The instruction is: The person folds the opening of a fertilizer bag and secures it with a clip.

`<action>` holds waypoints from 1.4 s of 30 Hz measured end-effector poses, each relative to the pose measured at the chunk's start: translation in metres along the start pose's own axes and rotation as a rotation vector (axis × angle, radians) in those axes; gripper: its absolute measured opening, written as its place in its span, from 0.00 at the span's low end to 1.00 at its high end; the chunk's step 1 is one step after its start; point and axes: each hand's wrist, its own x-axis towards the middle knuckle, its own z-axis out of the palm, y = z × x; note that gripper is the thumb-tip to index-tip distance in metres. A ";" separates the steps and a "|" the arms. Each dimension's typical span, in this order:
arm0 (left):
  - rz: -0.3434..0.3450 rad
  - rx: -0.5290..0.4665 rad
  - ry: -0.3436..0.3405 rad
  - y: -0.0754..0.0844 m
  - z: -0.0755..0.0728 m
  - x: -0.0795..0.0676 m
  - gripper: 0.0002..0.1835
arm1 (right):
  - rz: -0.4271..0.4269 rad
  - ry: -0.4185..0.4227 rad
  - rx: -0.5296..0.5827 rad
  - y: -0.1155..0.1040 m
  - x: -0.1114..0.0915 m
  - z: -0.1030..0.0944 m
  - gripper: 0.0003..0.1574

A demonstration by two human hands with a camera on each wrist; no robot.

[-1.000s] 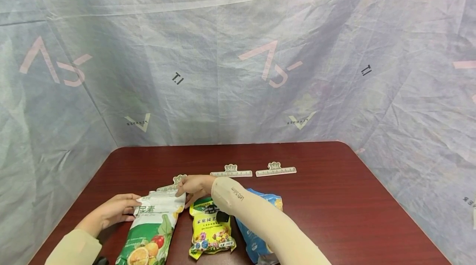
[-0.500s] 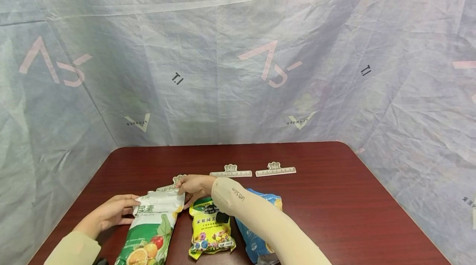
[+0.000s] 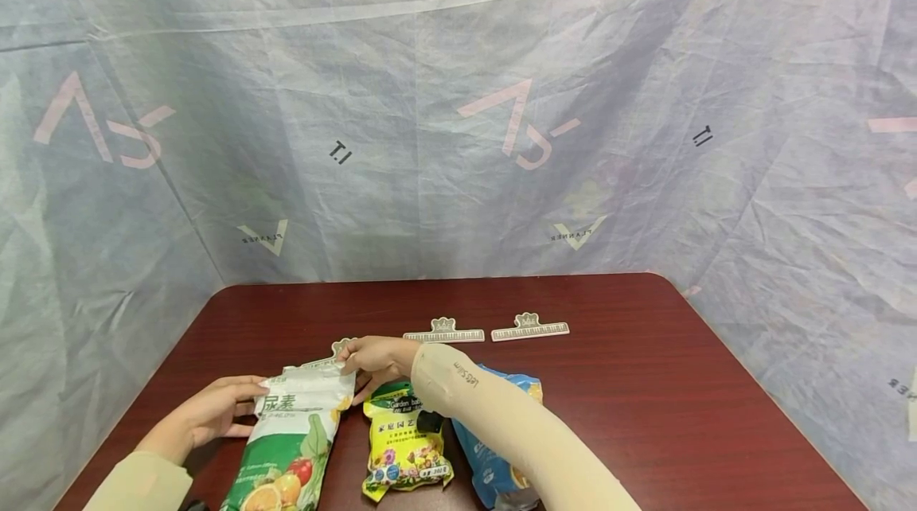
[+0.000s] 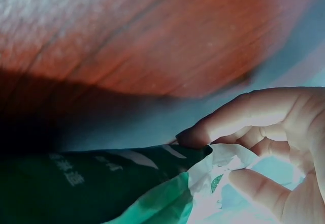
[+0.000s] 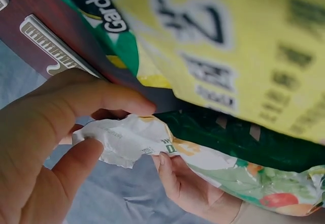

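A white and green fertilizer bag (image 3: 286, 447) printed with fruit and vegetables lies at the table's left front. My left hand (image 3: 211, 414) grips its upper left edge, thumb on the front and fingers behind, as the left wrist view shows. At the opposite top corner my right hand (image 3: 376, 364) pinches the crumpled white top of the bag (image 5: 119, 137) between thumb and fingers. Partly hidden behind that top edge is a cream clip (image 3: 337, 353). A yellow fertilizer bag (image 3: 404, 447) lies just right of the white and green one, below my right hand.
A blue bag (image 3: 494, 447) lies partly under my right forearm. Two more cream clips with ruler-like bars, a middle clip (image 3: 444, 331) and a right clip (image 3: 530, 327), lie farther back on the dark red table (image 3: 645, 392). Grey cloth (image 3: 423, 137) hangs around the table.
Both hands keep their places on the white and green bag. Its top edge has shifted slightly up and to the left with them.
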 end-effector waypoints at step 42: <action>0.124 -0.006 -0.157 0.031 0.004 -0.019 0.13 | -0.068 -0.067 0.114 -0.016 -0.022 -0.012 0.05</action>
